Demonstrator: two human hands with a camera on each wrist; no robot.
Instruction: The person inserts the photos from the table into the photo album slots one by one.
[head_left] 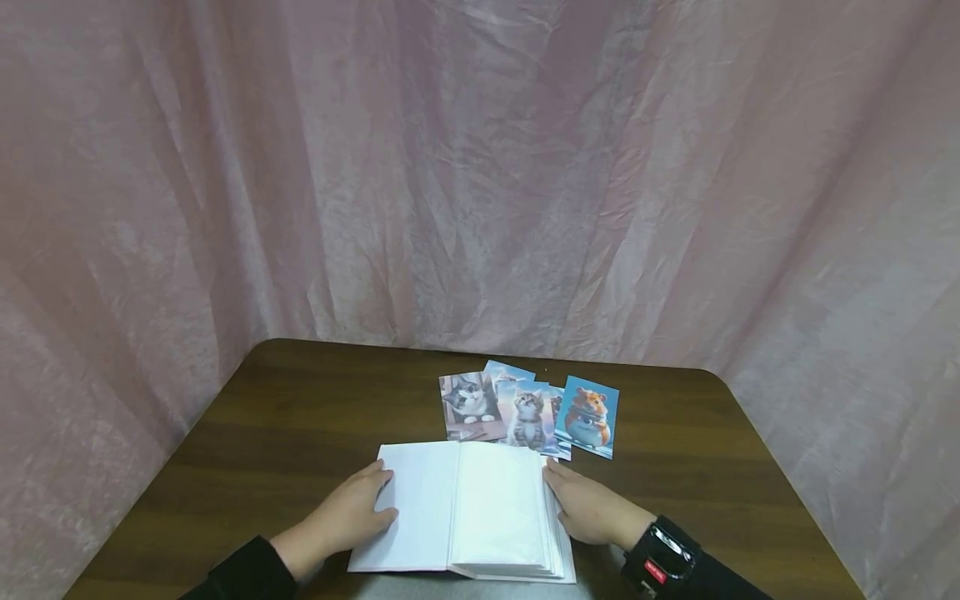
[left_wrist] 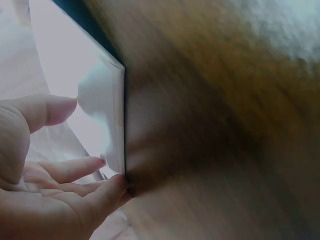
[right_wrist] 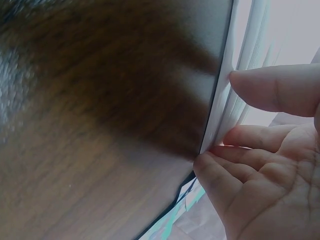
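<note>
An open photo album (head_left: 498, 504) with white pages lies near the table's front edge. My left hand (head_left: 358, 510) holds the album's left cover by its outer edge; in the left wrist view its thumb (left_wrist: 62, 109) is on the white inner side and the fingers are at the edge. On the other side, my right hand (head_left: 592, 507) holds the right edge of the album, beside the stacked pages. The right wrist view shows the thumb (right_wrist: 270, 89) against that edge, with the fingers gathered at the corner. What lies under the album is hidden.
Behind the album are several picture cards: a grey-and-white cat card (head_left: 471, 406), a kitten card (head_left: 527, 417) overlapping others, and a hamster card (head_left: 588, 417) at the right. The brown wooden table (head_left: 300, 408) ends at a pink curtain (head_left: 480, 183).
</note>
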